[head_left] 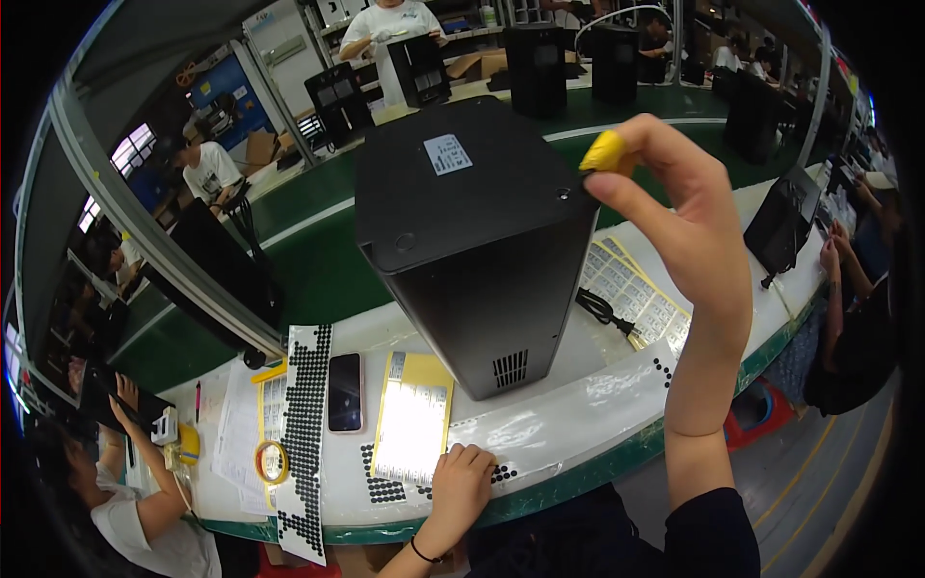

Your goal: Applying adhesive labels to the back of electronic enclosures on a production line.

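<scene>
A tall black appliance casing stands upside down or on end on the bench, a silver label on its top face. Beside that face's right corner, near a screw hole, my right hand pinches a small black pad between thumb and index finger. A yellow finger cot covers the index fingertip. My left hand lies low at the bench's front edge, fingers curled and pressed down beside black round pads on a clear backing sheet. Whatever is under its fingertips is hidden.
Left of the casing lie a yellow-backed label sheet, a phone, a long strip of black dots and a tape roll. A power cord and more label sheets sit right. A green conveyor runs behind; co-workers sit both sides.
</scene>
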Action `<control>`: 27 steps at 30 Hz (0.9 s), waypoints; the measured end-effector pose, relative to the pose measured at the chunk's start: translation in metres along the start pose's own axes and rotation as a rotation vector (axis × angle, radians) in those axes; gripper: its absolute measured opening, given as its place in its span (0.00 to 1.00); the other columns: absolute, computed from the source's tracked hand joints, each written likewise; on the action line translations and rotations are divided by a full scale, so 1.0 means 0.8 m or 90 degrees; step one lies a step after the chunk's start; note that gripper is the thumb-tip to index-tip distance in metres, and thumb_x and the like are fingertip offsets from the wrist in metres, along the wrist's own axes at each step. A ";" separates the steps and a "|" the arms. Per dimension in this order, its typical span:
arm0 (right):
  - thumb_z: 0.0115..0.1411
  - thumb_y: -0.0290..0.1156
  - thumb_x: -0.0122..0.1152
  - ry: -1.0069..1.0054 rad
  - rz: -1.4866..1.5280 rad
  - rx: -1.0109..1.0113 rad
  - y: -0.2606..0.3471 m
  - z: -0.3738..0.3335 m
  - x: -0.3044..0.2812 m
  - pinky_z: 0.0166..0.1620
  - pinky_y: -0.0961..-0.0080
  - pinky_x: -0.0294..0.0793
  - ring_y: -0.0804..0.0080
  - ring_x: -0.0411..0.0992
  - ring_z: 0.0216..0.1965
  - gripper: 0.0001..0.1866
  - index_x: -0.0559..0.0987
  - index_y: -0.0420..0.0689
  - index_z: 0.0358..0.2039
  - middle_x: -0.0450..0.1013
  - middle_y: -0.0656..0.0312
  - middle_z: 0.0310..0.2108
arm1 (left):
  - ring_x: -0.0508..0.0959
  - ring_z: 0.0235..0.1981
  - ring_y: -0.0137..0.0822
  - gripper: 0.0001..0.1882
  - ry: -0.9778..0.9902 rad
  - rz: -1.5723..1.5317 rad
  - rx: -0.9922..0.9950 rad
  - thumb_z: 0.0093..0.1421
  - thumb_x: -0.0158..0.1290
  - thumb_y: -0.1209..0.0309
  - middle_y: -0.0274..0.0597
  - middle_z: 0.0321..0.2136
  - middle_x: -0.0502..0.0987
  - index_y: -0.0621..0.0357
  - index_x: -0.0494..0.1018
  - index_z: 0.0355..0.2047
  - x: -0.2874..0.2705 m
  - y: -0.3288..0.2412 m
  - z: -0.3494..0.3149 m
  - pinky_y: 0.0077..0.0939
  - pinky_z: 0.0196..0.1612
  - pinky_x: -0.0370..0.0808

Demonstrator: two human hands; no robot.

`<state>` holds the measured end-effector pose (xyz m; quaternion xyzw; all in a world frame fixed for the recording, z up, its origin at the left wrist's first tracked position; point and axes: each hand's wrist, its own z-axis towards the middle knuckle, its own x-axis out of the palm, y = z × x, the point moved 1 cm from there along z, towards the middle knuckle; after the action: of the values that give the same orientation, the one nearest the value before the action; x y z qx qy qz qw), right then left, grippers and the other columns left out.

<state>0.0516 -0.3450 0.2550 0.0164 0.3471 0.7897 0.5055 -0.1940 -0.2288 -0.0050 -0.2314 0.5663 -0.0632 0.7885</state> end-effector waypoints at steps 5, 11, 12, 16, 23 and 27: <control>0.55 0.25 0.62 0.059 -0.060 0.009 -0.005 0.019 0.003 0.43 0.82 0.66 0.80 0.67 0.33 0.07 0.74 0.38 0.31 0.70 0.66 0.26 | 0.70 0.31 0.44 0.07 0.005 -0.092 -0.001 0.47 0.59 0.77 0.41 0.25 0.71 0.61 0.72 0.27 -0.014 0.007 0.014 0.33 0.33 0.68; 0.53 0.18 0.61 -0.011 -0.182 -0.152 -0.001 0.015 0.012 0.41 0.77 0.68 0.71 0.68 0.31 0.09 0.72 0.36 0.34 0.70 0.59 0.28 | 0.70 0.26 0.34 0.07 -0.145 -0.218 -0.045 0.52 0.58 0.79 0.41 0.22 0.69 0.64 0.71 0.29 -0.052 0.004 0.040 0.24 0.30 0.66; 0.53 0.18 0.61 -0.012 -0.181 -0.154 -0.006 0.011 0.018 0.41 0.77 0.68 0.71 0.68 0.31 0.09 0.72 0.36 0.34 0.70 0.59 0.28 | 0.70 0.26 0.34 0.07 -0.147 -0.216 -0.044 0.52 0.58 0.79 0.41 0.22 0.69 0.64 0.71 0.29 -0.060 0.005 0.043 0.24 0.30 0.66; 0.53 0.16 0.60 -0.119 -0.181 -0.237 -0.025 0.002 0.028 0.46 0.71 0.71 0.66 0.70 0.31 0.10 0.72 0.38 0.35 0.71 0.59 0.29 | 0.60 0.18 0.18 0.08 -0.219 -0.331 -0.166 0.52 0.59 0.81 0.28 0.13 0.60 0.63 0.69 0.30 -0.091 -0.001 0.062 0.15 0.24 0.56; 0.58 0.19 0.57 -0.183 -0.223 -0.353 -0.034 -0.003 0.035 0.54 0.66 0.69 0.65 0.72 0.37 0.08 0.71 0.41 0.37 0.72 0.60 0.32 | 0.55 0.17 0.15 0.08 -0.426 -0.381 -0.015 0.54 0.58 0.82 0.25 0.13 0.59 0.64 0.69 0.29 -0.151 -0.022 0.107 0.13 0.22 0.51; 0.60 0.22 0.54 -0.139 0.311 0.048 -0.039 -0.007 0.056 0.59 0.76 0.55 0.70 0.61 0.57 0.20 0.61 0.41 0.51 0.65 0.56 0.52 | 0.52 0.16 0.14 0.07 -0.502 -0.346 0.071 0.56 0.56 0.83 0.23 0.14 0.58 0.64 0.70 0.33 -0.189 -0.043 0.126 0.13 0.21 0.47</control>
<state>0.0521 -0.3037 0.2187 0.2037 0.3053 0.8685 0.3331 -0.1488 -0.1751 0.1663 -0.3349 0.1389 -0.2042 0.9093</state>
